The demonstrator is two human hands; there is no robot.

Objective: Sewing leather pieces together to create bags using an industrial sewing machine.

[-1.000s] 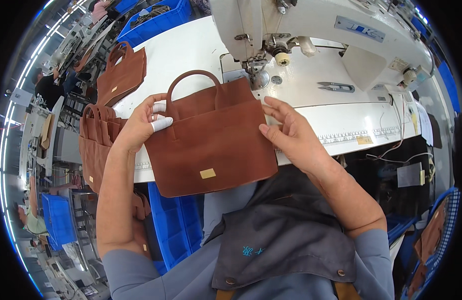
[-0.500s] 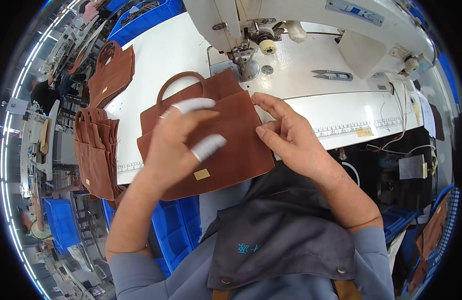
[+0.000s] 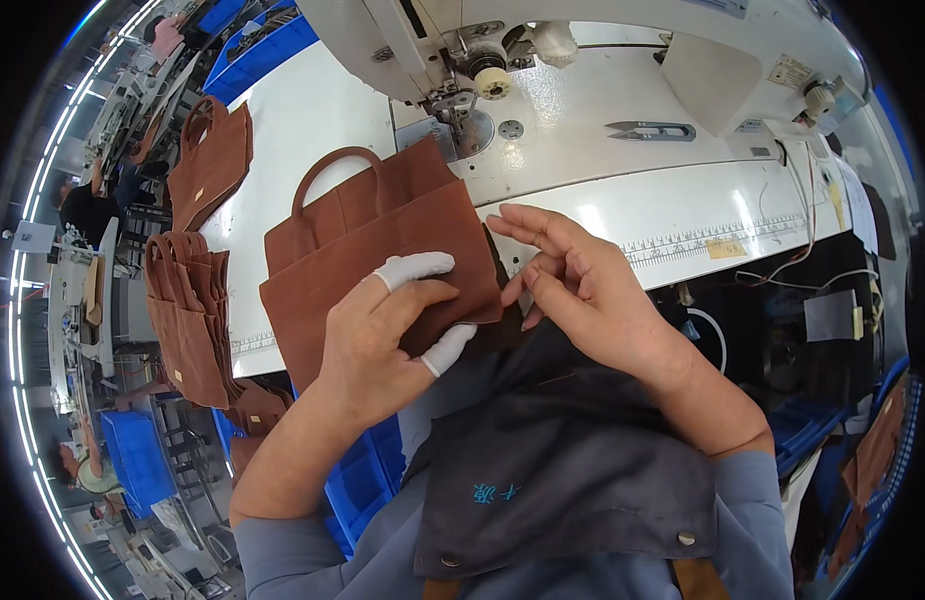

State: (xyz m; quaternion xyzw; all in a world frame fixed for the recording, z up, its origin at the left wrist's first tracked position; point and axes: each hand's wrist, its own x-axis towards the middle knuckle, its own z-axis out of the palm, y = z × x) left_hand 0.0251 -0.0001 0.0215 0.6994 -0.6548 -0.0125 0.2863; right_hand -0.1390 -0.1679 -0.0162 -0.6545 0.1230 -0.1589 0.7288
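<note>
A brown handbag (image 3: 382, 230) with a looped top handle lies tilted on the edge of the sewing table, its lower part hanging toward my lap. My left hand (image 3: 392, 330) grips its lower part, fingers over the front panel and thumb by the bottom edge, where the material bends. White covers wrap the thumb and one finger. Beside the bag's right edge is my right hand (image 3: 592, 290), fingers apart and partly bent, holding nothing; some fingertips are close to that edge. Whether they touch it cannot be made out.
A white sewing machine (image 3: 682, 60) stands beyond the bag. Thread snips (image 3: 650, 131) lie on the table (image 3: 572, 165). At left are another brown bag (image 3: 210, 165) and a stack of brown bags (image 3: 187, 310). Blue bins (image 3: 257, 55) stand at the back left and below.
My left hand has come down from above the bag onto its lower front and gripped it. The bag's lower part is now bent, and its yellowish tag is hidden.
</note>
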